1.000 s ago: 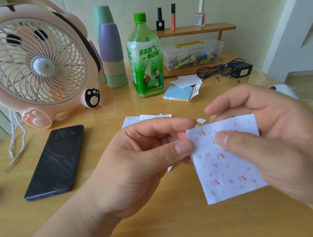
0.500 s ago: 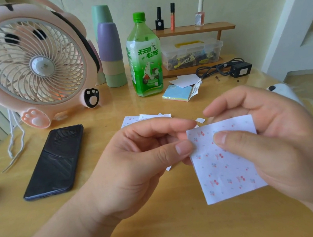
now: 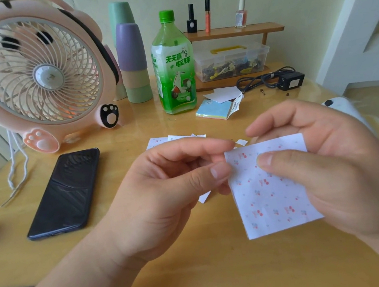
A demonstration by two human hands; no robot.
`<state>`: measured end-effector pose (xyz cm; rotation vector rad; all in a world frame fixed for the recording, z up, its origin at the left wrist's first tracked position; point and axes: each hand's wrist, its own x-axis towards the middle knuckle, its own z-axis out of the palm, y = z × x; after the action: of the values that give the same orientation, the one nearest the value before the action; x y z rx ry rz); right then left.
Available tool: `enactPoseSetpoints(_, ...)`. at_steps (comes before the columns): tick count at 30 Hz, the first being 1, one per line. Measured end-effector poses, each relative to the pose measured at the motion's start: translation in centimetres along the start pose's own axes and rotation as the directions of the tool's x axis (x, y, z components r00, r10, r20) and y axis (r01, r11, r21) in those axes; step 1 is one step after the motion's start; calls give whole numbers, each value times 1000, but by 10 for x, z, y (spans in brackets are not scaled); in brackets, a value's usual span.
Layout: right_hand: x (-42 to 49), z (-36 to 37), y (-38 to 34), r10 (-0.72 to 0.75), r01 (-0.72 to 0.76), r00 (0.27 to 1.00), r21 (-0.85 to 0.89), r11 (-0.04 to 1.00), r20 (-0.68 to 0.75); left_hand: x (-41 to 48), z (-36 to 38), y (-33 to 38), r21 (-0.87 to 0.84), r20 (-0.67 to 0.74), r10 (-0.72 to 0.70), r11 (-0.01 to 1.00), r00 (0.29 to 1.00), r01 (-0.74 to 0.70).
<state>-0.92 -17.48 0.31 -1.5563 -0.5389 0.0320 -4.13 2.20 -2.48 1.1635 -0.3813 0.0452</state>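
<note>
Hands point(image 3: 166, 195) on white cherry-printed paper square point(image 3: 271, 195)

Change is slight. The patterned paper point(image 3: 271, 195), pinched between the left hand point(image 3: 166, 195) and right hand point(image 3: 341, 170), is edging upward. More of the white object point(image 3: 343, 107) behind the right hand is showing.
</note>
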Motion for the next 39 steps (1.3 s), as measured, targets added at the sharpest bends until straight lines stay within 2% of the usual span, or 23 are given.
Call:
enactPoseSetpoints(7, -3, 2, 4, -86, 85, 996, -166, 983, -1, -2, 6, 4, 186, -131, 25, 983, 991, 0)
enactPoseSetpoints(11, -2, 3, 5, -73, 74, 997, -184, 980, 12, -1, 8, 4, 253, -191, 26, 967, 981, 23)
enactPoseSetpoints(14, 2, 1, 9, -34, 36, 999, -157, 987, 12, 0, 9, 4, 240, -254, -8, 968, 967, 71)
enactPoseSetpoints(18, 7, -1, 12, 20, -16, 998, -64, 998, 64, 1, 7, 4, 137, -277, -95, 981, 956, 137)
enactPoseSetpoints(23, 13, -9, 11, 30, -68, 991, 304, 950, 127, 6, 7, 7, -132, -353, -282, 959, 892, 251)
enactPoseSetpoints(24, 15, -12, 12, 0, -75, 980, 372, 925, 200, 6, 7, 8, -176, -351, -328, 943, 877, 282)
enactPoseSetpoints(26, 19, -19, 14, -94, -113, 911, 462, 880, 402, 7, 4, 7, -244, -314, -401, 910, 861, 335)
enactPoseSetpoints(28, 22, -24, 16, -128, -124, 856, 440, 890, 501, 7, 3, 7, -299, -259, -460, 874, 849, 383)
enactPoseSetpoints(33, 15, -25, 20, -127, -9, 912, 327, 945, 390, 7, 5, 9, -393, -238, -496, 835, 835, 384)
enactPoseSetpoints(37, 13, -21, 15, -229, 104, 890, 314, 944, 394, 8, 1, 9, -432, -253, -527, 812, 811, 393)
enactPoseSetpoints(39, 9, -21, 10, -249, 184, 883, 195, 963, 398, 8, 1, 10, -460, -229, -553, 787, 801, 412)
